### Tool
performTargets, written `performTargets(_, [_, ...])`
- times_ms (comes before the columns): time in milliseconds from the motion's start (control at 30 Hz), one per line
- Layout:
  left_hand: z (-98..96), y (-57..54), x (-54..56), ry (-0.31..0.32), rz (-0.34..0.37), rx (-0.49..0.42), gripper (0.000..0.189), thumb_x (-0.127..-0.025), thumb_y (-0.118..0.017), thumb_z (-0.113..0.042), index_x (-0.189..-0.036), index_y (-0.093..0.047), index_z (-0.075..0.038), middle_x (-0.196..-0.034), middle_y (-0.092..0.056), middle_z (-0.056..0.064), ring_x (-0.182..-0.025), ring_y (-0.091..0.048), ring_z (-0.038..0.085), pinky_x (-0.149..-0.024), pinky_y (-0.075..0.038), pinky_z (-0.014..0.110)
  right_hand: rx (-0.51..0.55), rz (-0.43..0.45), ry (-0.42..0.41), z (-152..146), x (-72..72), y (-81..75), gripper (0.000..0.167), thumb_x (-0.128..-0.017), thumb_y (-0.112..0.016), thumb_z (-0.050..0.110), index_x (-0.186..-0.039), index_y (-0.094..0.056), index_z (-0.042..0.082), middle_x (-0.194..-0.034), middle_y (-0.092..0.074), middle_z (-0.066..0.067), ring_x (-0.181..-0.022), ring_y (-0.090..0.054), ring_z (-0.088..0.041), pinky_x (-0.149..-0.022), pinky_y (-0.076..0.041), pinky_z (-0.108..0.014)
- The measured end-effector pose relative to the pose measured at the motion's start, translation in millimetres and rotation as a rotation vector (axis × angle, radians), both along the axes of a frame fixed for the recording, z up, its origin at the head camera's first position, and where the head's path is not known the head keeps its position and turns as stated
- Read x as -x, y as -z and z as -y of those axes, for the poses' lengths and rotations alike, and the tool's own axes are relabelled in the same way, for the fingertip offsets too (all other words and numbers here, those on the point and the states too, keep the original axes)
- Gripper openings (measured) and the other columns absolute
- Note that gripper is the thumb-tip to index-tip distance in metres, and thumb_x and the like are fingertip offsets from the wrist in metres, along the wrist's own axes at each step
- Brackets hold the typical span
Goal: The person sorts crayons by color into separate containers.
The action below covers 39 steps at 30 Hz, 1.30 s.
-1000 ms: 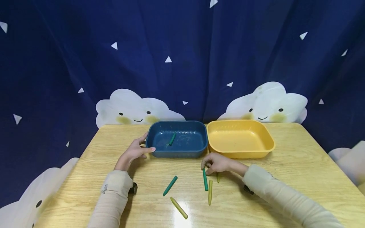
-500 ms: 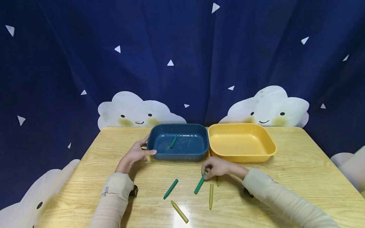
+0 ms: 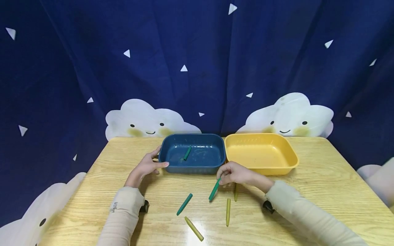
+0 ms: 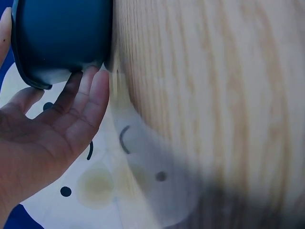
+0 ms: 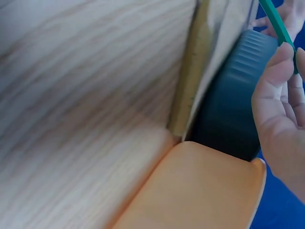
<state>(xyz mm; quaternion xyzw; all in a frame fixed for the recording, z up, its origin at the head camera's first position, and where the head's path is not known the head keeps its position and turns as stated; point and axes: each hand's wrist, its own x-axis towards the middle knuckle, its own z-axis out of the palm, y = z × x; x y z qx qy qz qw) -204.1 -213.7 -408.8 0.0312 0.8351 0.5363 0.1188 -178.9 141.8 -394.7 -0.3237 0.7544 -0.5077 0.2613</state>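
My right hand (image 3: 235, 173) pinches one end of a green crayon (image 3: 214, 191) between thumb and fingertips, in front of the two bins. In the right wrist view the green crayon (image 5: 274, 20) slants up from the fingertips. My left hand (image 3: 147, 166) rests at the left end of the blue bin (image 3: 193, 169), thumb laid over the front rim. The left wrist view shows its fingers (image 4: 86, 102) stretched against the bin's outer wall. Inside the blue bin lies another green crayon (image 3: 187, 153).
Against the blue bin's right side stands a yellow bin (image 3: 261, 170). On the wooden table lie a green crayon (image 3: 184, 204) and yellow crayons, one in front (image 3: 194, 229), one at centre (image 3: 228, 212) and one beside my right hand (image 3: 236, 192). A dark blue curtain (image 3: 197, 68) hangs behind.
My right hand has taken hold of the green crayon, which has swung to the left and risen toward the bins. The left hand has kept its place at the blue bin.
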Motion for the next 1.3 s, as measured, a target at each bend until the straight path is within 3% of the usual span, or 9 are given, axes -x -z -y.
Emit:
performTargets(233, [0.4, 0.6, 0.4, -0.004, 0.003, 0.009, 0.091, -0.079, -0.073, -0.022, -0.147, -0.013, -0.014, -0.128, -0.040, 0.028, -0.082, -0.059, 0.026, -0.059, -0.051, 0.039, 0.028, 0.014, 0.030, -1, -0.2, -12.0, 0.008, -0.081, -0.062, -0.004, -0.088, -0.063, -0.007, -0.076, -0.059, -0.033, -0.064, -0.060, -0.032, -0.055, -0.049, -0.035])
performTargets(333, [0.6, 0.5, 0.4, -0.004, 0.004, 0.008, 0.090, -0.080, -0.072, -0.021, -0.147, -0.013, -0.014, -0.128, -0.039, 0.028, -0.083, -0.059, 0.027, -0.059, -0.051, 0.039, 0.045, 0.001, 0.026, -2, 0.8, -16.5, 0.009, -0.081, -0.062, -0.004, -0.089, -0.063, -0.009, -0.075, -0.059, -0.033, -0.062, -0.059, -0.028, -0.054, -0.048, -0.033])
performTargets(567, [-0.4, -0.5, 0.4, 0.003, 0.000, 0.008, 0.089, -0.081, -0.071, -0.021, -0.147, -0.012, -0.014, -0.131, -0.036, 0.031, -0.077, -0.060, 0.028, -0.059, -0.051, 0.040, 0.056, -0.021, 0.066, -2, 6.3, -31.5, 0.013, -0.082, -0.064, 0.001, -0.089, -0.064, -0.010, -0.070, -0.062, -0.021, -0.056, -0.054, -0.011, -0.050, -0.045, -0.025])
performTargets(733, [-1.0, -0.4, -0.6, -0.005, -0.002, 0.011, 0.091, -0.079, -0.072, -0.023, -0.147, -0.013, -0.015, -0.131, -0.038, 0.029, -0.079, -0.060, 0.027, -0.060, -0.052, 0.040, 0.055, -0.025, 0.096, -2, 11.9, -44.2, 0.015, -0.084, -0.063, 0.003, -0.091, -0.064, -0.010, -0.070, -0.064, -0.008, -0.059, -0.057, -0.013, -0.054, -0.048, -0.028])
performTargets(933, [0.2, 0.5, -1.5, -0.006, -0.005, 0.016, 0.089, -0.081, -0.071, -0.020, -0.147, -0.012, -0.014, -0.131, -0.038, 0.029, -0.078, -0.060, 0.027, -0.060, -0.052, 0.041, 0.104, -0.013, 0.132, -2, 23.9, -60.0, 0.020, -0.086, -0.061, 0.004, -0.095, -0.060, -0.014, -0.073, -0.064, -0.009, -0.064, -0.059, -0.016, -0.058, -0.049, -0.031])
performTargets(1100, [1.4, 0.3, -0.6, -0.004, -0.006, 0.008, 0.088, -0.081, -0.070, -0.019, -0.147, -0.013, -0.014, -0.132, -0.037, 0.029, -0.081, -0.059, 0.026, -0.059, -0.052, 0.040, 0.176, -0.004, 0.181, -2, 35.3, -75.1, 0.007, -0.086, -0.061, 0.002, -0.090, -0.067, 0.002, -0.075, -0.065, -0.005, -0.067, -0.061, -0.016, -0.063, -0.050, -0.033])
performTargets(1167, [1.5, 0.0, -0.2, -0.002, -0.010, 0.005, 0.088, -0.081, -0.071, -0.020, -0.147, -0.013, -0.013, -0.131, -0.038, 0.028, -0.084, -0.059, 0.026, -0.060, -0.052, 0.040, 0.195, 0.008, 0.218, -2, 38.9, -80.8, 0.011, -0.085, -0.061, 0.001, -0.088, -0.068, 0.008, -0.076, -0.066, -0.004, -0.068, -0.063, -0.015, -0.064, -0.051, -0.032])
performTargets(1300, [1.6, -0.4, 0.0, 0.007, -0.006, 0.004, 0.091, -0.080, -0.072, -0.023, -0.147, -0.012, -0.015, -0.130, -0.039, 0.027, -0.086, -0.059, 0.026, -0.061, -0.052, 0.039, 0.223, 0.013, 0.280, 0, 46.1, -89.1, 0.010, -0.084, -0.061, -0.002, -0.090, -0.068, 0.002, -0.075, -0.067, -0.003, -0.066, -0.063, -0.015, -0.062, -0.051, -0.029])
